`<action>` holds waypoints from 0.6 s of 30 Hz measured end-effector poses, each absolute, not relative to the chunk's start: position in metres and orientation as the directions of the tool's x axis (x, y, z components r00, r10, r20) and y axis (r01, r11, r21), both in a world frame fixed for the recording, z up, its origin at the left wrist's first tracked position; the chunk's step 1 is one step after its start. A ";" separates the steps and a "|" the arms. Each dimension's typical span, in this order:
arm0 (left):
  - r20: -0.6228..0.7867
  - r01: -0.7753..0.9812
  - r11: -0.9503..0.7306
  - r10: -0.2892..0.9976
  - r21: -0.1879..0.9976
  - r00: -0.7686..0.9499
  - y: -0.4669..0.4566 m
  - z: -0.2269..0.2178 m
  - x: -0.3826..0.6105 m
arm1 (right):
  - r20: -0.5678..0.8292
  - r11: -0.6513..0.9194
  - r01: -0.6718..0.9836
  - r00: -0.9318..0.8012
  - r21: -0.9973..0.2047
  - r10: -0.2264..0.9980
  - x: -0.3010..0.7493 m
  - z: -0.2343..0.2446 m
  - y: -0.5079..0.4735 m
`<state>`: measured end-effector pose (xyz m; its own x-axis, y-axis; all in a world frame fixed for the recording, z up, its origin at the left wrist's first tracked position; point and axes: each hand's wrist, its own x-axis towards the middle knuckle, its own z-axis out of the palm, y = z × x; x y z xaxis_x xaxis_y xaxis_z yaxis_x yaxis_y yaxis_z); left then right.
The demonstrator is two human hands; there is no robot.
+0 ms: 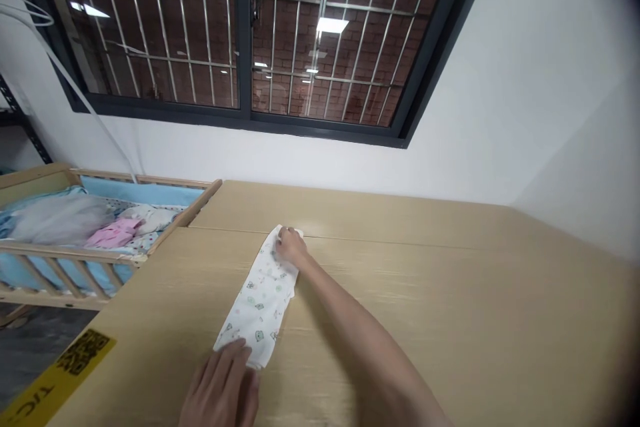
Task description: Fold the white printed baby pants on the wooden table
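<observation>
A folded white cloth point(263, 300) with small green and grey prints lies as a long strip on the wooden tabletop point(425, 307). It may be a baby garment, but its kind does not show clearly. At the far end, my right hand point(291, 247) has its fingers curled and closed on the cloth's top edge. My left hand point(223, 380) is at the near end, fingers stretched out and fingertips resting on the lower left corner. Its thumb lies close to the cloth's bottom edge.
Left of the table stands a wooden crib point(90, 267) with blue lining, holding a gauzy net point(60, 217) and a pink cloth point(115, 232). A yellow label point(60, 373) is stuck at the table's left edge. Behind are a white wall point(300, 163) and a barred window point(243, 47).
</observation>
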<state>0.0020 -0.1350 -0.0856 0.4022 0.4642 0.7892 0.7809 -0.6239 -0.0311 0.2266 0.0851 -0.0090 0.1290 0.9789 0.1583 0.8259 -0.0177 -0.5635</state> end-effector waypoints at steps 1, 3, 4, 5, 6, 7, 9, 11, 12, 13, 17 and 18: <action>0.795 0.780 -0.622 0.435 -0.074 0.423 -0.138 -0.091 0.005 | 0.188 0.009 0.870 0.096 -0.493 0.977 0.227 -0.015 0.071; 0.803 0.790 -0.599 0.404 -0.130 0.438 -0.144 -0.103 0.010 | 0.253 0.080 0.956 -0.007 -0.282 0.967 0.230 -0.029 0.045; 0.808 0.798 -0.586 0.398 -0.141 0.435 -0.146 -0.108 0.012 | 0.267 0.110 0.973 -0.053 -0.204 0.962 0.233 -0.036 0.035; 0.810 0.802 -0.579 0.393 -0.150 0.435 -0.149 -0.114 0.015 | 0.273 0.136 0.978 -0.090 -0.157 0.958 0.237 -0.041 0.028; 0.812 0.802 -0.578 0.388 -0.155 0.436 -0.151 -0.118 0.019 | 0.273 0.161 0.975 -0.116 -0.151 0.955 0.242 -0.046 0.023; 0.814 0.799 -0.581 0.384 -0.154 0.436 -0.153 -0.122 0.024 | 0.271 0.191 0.968 -0.142 -0.163 0.952 0.249 -0.048 0.022; 0.822 0.791 -0.595 0.375 -0.142 0.429 -0.154 -0.126 0.037 | 0.261 0.267 0.943 -0.211 -0.200 0.942 0.264 -0.047 0.027; 0.830 0.780 -0.609 0.356 -0.143 0.430 -0.153 -0.128 0.052 | 0.231 0.328 0.915 -0.275 -0.236 0.933 0.280 -0.040 0.035; 0.831 0.769 -0.617 0.332 -0.167 0.446 -0.151 -0.128 0.058 | 0.213 0.334 0.908 -0.284 -0.253 0.935 0.286 -0.034 0.037; 0.831 0.761 -0.619 0.310 -0.193 0.462 -0.149 -0.127 0.064 | 0.203 0.324 0.906 -0.275 -0.273 0.940 0.290 -0.027 0.035; 0.849 0.826 -0.552 0.378 -0.114 0.370 -0.147 -0.131 0.080 | 0.260 0.436 0.827 -0.360 -0.355 0.896 0.276 0.006 -0.008; 0.853 0.842 -0.535 0.407 -0.067 0.327 -0.149 -0.133 0.083 | 0.261 0.536 0.764 -0.470 -0.358 0.843 0.267 0.013 -0.026</action>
<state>0.0826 -0.1492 -0.1331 0.3268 0.4070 0.8530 0.8420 -0.5353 -0.0671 0.2665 -0.0256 0.0129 -0.4699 0.8433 0.2607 0.7644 0.5365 -0.3576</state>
